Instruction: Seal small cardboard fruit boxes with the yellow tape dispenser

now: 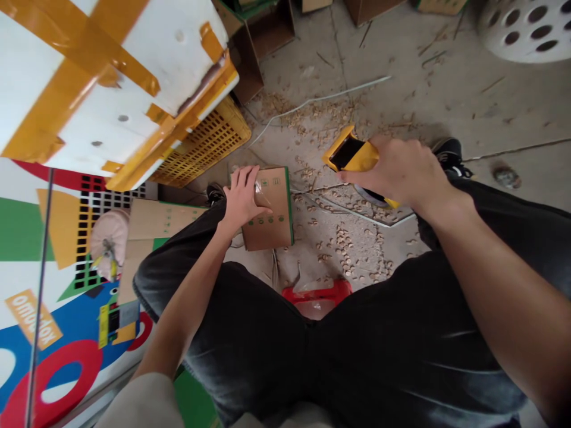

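Note:
A small brown cardboard box (270, 229) with green edges and green printed marks rests on the floor between my legs. Spread across its upper left part is my left hand (243, 199), fingers stretched out and thumb lying on the top. A shiny strip of clear tape shows beside the fingers. My right hand (404, 172) is closed around a yellow tape dispenser (363, 157), held to the right of the box and apart from it. Part of the dispenser is hidden behind the hand.
Left of me, a white foam box (173, 53) with orange tape sits over a yellow plastic crate (205, 142). Wood pellets (345, 244) and a pale cord (312, 101) lie on the floor. A red-rimmed container (343, 289) is near my lap; a holed white basket (521, 35) stands far right.

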A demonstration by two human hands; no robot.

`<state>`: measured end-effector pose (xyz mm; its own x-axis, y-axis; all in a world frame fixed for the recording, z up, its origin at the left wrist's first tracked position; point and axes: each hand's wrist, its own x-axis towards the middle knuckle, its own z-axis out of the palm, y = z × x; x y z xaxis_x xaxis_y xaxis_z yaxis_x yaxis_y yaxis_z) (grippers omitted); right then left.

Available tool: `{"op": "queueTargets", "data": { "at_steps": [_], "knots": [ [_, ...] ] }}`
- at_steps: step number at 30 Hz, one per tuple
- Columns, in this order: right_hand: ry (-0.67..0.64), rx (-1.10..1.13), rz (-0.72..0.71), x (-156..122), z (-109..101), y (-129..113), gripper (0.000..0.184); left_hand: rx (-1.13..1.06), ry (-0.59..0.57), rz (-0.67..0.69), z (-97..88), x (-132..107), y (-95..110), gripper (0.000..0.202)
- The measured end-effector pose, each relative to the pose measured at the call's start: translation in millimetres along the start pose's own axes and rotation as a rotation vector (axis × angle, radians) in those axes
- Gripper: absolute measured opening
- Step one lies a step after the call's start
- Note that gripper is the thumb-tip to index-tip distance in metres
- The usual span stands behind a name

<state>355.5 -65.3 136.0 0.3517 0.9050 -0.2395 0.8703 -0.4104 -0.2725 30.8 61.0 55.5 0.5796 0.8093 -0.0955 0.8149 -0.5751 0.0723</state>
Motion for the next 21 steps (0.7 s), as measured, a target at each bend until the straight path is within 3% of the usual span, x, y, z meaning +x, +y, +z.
{"op": "queueTargets", "data": {
  "at_steps": [4,9,14,21],
  "knots": [
    [0.010,-0.006,-0.003,0.4,-0.3,-0.2,0.083,-0.013,0.021,0.037,-1.4,-0.7,-5.7,0.127],
    [-0.004,-0.003,0.018,0.7,-0.8,-0.8,0.077,-0.097,0.066,0.133,-2.0,2.4,-22.5,0.099],
    [0.009,-0.011,0.008,1.7,1.3,0.3,0.080,-0.158,0.130,0.161,-4.5,5.5,-32.8,0.091],
    [-0.007,-0.031,0.033,2.5,1.2,-0.3,0.082,-0.254,0.125,0.155,-14.3,7.8,-35.4,0.050]
  ]
}}
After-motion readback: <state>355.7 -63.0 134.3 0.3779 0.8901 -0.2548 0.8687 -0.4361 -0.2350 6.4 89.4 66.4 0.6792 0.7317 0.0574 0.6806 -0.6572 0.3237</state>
